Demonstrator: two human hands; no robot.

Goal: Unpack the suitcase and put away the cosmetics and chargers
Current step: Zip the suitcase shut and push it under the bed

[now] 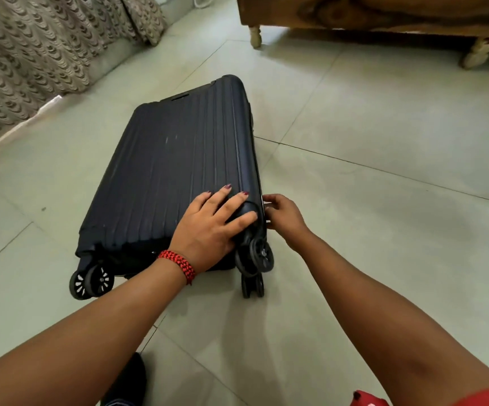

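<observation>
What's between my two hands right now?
In the head view, a wheel-end corner of the dark suitcase: the left hand rests on top, the right hand curls at its side seam.

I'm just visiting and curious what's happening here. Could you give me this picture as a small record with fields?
Object: dark navy ribbed hard-shell suitcase, closed, lying flat
Surface: pale tiled floor
Wheels: black, at the end nearest the person
Left hand: flat on the suitcase's near right corner, fingers spread
Right hand: at the side seam, apparently pinching a small pale zip pull
Progress: lid not yet opened, nothing unpacked
</observation>
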